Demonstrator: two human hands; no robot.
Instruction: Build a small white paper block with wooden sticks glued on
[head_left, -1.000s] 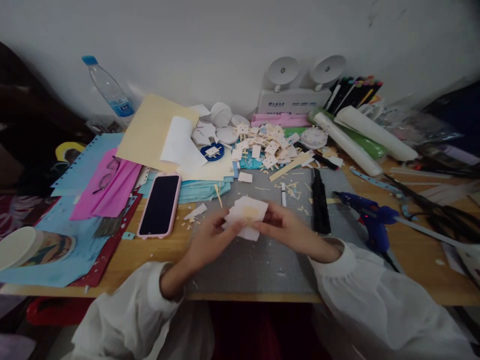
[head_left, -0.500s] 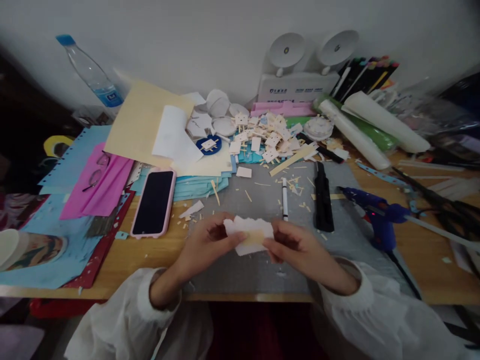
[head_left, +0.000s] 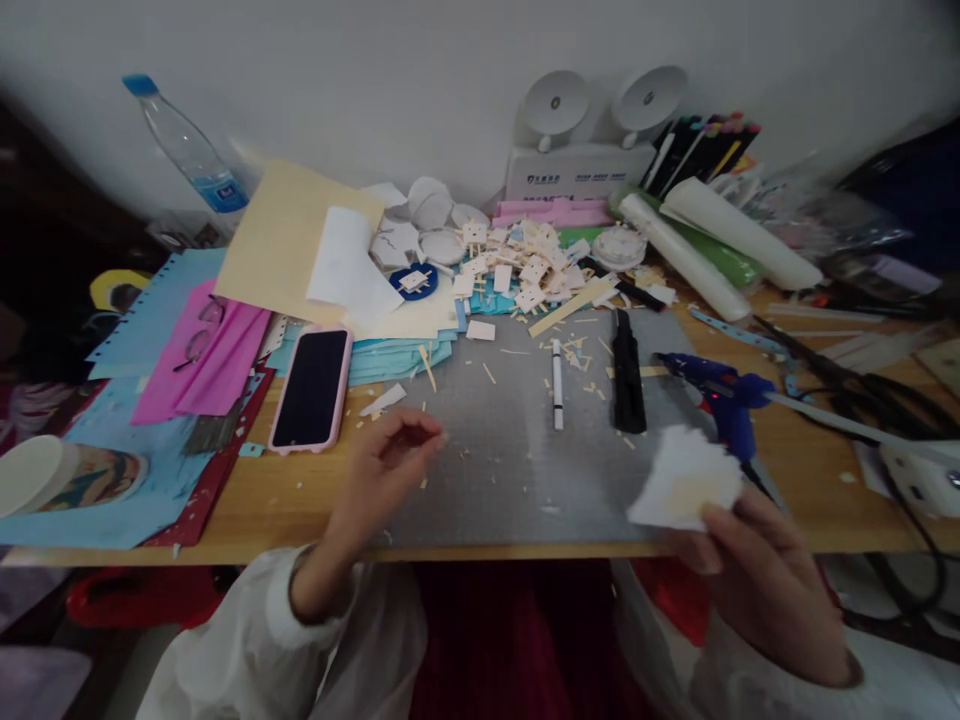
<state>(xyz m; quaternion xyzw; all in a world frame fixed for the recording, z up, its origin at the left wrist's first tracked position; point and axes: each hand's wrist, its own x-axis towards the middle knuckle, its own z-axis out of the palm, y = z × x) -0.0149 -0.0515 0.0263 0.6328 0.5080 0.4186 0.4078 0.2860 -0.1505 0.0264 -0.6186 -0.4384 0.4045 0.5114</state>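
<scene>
My right hand [head_left: 757, 570] is at the lower right, out past the front edge of the mat. Between its thumb and fingers it pinches a white fluffy pad with ragged edges [head_left: 675, 462], which has a pale yellow patch on it. My left hand [head_left: 390, 470] hovers over the left front of the grey cutting mat [head_left: 495, 490]. Its fingers curl loosely near the thumb, and nothing shows in them. Just beyond the pad lies a blue glue gun [head_left: 720, 390] with a small red light. A white marker [head_left: 557, 385] and a black cutter-like tool [head_left: 627, 375] lie on the mat.
At the back is a heap of small cream pieces with dots [head_left: 540, 265]. A phone in a pink case [head_left: 313, 388] lies left of the mat. Further left are glasses [head_left: 201, 330] and a tipped paper cup [head_left: 75, 475]. Black scissors [head_left: 825, 370] and cables are on the right.
My left hand has let go of the white pad and drawn slightly left. My right hand has carried the pad to the right, towards the glue gun. The view has shifted slightly.
</scene>
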